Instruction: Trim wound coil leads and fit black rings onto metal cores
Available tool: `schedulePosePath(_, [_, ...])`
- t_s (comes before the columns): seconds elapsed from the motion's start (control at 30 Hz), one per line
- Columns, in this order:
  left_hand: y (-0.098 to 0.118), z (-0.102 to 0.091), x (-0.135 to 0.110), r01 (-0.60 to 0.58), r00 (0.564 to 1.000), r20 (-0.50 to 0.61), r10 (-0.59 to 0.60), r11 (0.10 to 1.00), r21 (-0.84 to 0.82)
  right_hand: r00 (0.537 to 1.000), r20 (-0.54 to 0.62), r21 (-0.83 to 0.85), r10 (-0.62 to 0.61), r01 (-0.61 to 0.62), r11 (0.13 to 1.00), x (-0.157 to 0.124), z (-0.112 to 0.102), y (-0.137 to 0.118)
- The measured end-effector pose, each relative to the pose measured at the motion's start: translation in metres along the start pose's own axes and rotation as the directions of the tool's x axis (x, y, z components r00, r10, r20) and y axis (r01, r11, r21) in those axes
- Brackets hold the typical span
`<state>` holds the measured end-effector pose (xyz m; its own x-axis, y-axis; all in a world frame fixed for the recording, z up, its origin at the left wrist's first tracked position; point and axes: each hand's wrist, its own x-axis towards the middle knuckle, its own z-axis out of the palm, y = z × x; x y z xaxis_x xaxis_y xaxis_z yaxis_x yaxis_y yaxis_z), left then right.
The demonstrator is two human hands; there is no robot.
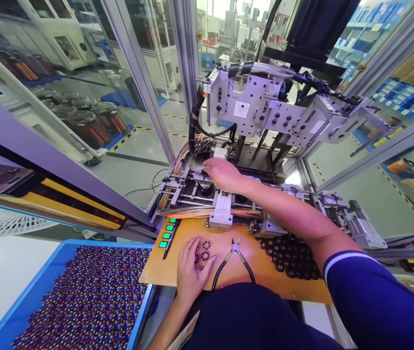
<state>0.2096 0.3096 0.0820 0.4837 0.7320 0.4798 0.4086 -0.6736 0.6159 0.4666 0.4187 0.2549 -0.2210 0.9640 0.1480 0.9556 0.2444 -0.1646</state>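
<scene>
My left hand (191,270) lies low on the orange-brown board (188,228), thumb apart from the fingers, curved beside several small ring-shaped wound cores (205,255). Its fingertips partly cover some of these rings. My right hand (225,175) reaches across to the left part of the machine fixture (223,209). Its fingers are pinched together over a dark round part (205,187) in a metal holder; whatever lies between them is hidden. A pair of side cutters (235,247) with dark handles lies on the board, jaws pointing away from me and slightly apart.
A blue crate (64,248) full of small wound cores stands at the left. Many black round parts (290,257) sit on the board's right. Green labels (166,236) and a dark pen-like stick (170,240) lie left. A metal gantry head (250,107) hangs above the fixture.
</scene>
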Motion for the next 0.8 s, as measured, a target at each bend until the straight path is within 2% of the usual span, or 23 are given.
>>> schedulePosePath(0.13, [0.001,0.001,0.003,-0.006,1.000,-0.013,0.006,1.000,0.005,0.999,-0.004,-0.001,-0.037,0.037,0.999,-0.014,0.008,0.002])
schedulePosePath(0.23, [0.005,0.000,0.001,-0.036,0.999,-0.024,0.036,0.999,0.021,0.997,-0.057,0.021,-0.044,0.046,0.999,-0.019,0.009,0.002])
schedulePosePath(0.3, [0.006,-0.006,-0.001,-0.060,0.997,-0.044,0.061,0.998,0.036,0.989,-0.144,0.039,-0.037,0.043,0.998,-0.030,0.002,-0.002])
schedulePosePath(0.4, [0.006,-0.023,0.012,-0.088,0.992,-0.086,0.094,0.993,0.074,0.945,-0.328,0.064,-0.005,0.028,0.998,-0.069,-0.015,-0.019])
schedulePosePath(0.47, [0.005,-0.037,0.040,-0.110,0.988,-0.097,0.120,0.988,0.108,0.902,-0.431,0.075,0.008,0.026,0.997,-0.106,-0.026,-0.037])
schedulePosePath(0.53, [0.007,-0.045,0.084,-0.145,0.985,-0.068,0.156,0.979,0.141,0.854,-0.520,0.085,-0.002,0.054,0.995,-0.142,-0.032,-0.058])
schedulePosePath(0.6, [0.011,-0.046,0.135,-0.192,0.981,0.015,0.193,0.967,0.170,0.804,-0.594,0.099,-0.012,0.088,0.991,-0.176,-0.033,-0.077])
schedulePosePath(0.67, [0.017,-0.040,0.179,-0.250,0.965,0.125,0.229,0.950,0.187,0.778,-0.628,0.130,0.014,0.087,0.988,-0.208,-0.029,-0.091])
schedulePosePath(0.73, [0.025,-0.031,0.208,-0.282,0.948,0.211,0.240,0.938,0.200,0.776,-0.623,0.169,0.097,0.013,0.985,-0.241,-0.019,-0.100])
schedulePosePath(0.8, [0.030,-0.022,0.219,-0.288,0.936,0.267,0.228,0.933,0.214,0.765,-0.607,0.198,0.217,-0.119,0.973,-0.276,-0.004,-0.103])
